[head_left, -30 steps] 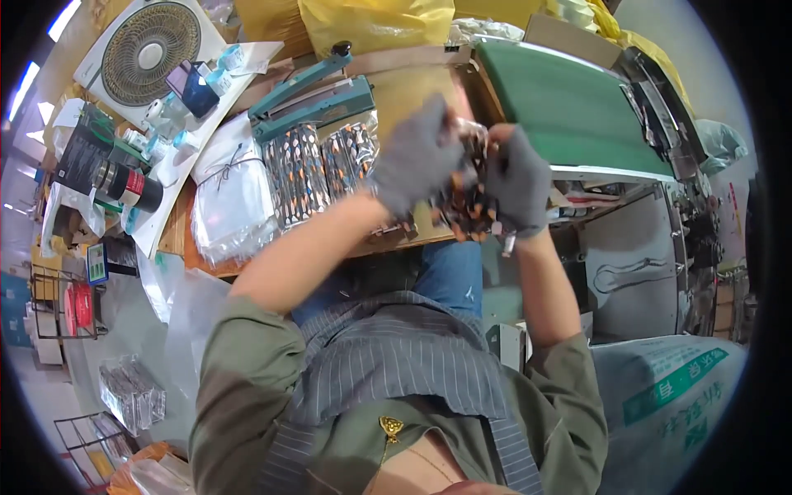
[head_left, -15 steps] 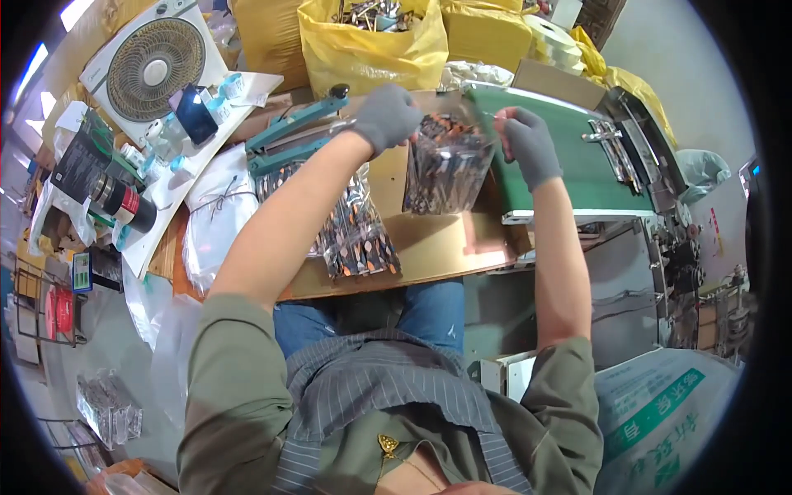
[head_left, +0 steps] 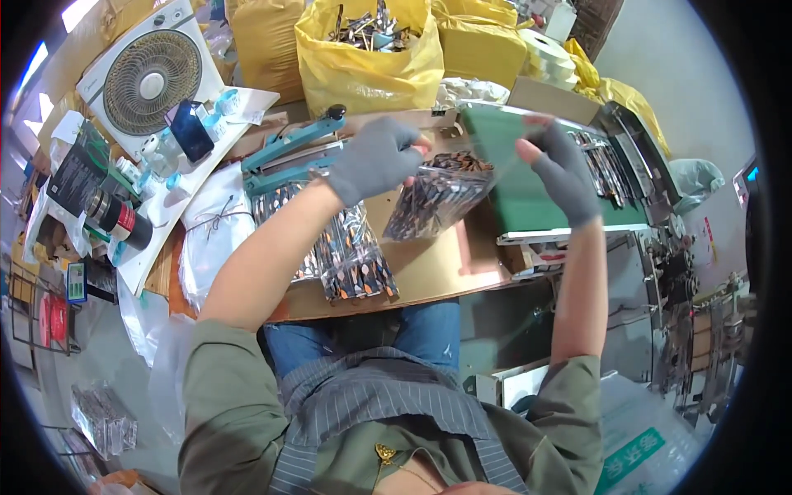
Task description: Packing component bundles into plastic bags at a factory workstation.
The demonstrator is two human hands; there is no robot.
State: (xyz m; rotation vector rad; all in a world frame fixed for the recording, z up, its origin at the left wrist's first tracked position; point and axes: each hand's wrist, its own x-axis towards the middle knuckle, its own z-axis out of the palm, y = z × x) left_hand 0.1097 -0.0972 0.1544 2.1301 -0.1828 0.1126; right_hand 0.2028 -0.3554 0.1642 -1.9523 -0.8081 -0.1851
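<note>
Both my hands wear grey gloves. My left hand (head_left: pixel 373 158) pinches the top left edge of a clear plastic bag (head_left: pixel 441 194) filled with small dark and metallic parts. My right hand (head_left: pixel 563 167) grips the bag's top right edge, stretching the clear film flat above the green conveyor belt (head_left: pixel 528 198). The bag hangs over the brown work board (head_left: pixel 421 268). More filled clear bags (head_left: pixel 351 256) lie on the board below my left forearm. A teal heat sealer (head_left: pixel 289 153) sits behind my left hand.
A yellow sack (head_left: pixel 371 58) of metal parts stands at the back, with more yellow sacks beside it. A white fan (head_left: pixel 148 78), a phone and bottles sit at the left. Clear empty bags (head_left: pixel 210 239) lie left of the board. Machine parts stand at the right.
My hands have moved away from my chest out over the board and belt, carrying the filled bag, and have spread apart, pulling its top edge taut.
</note>
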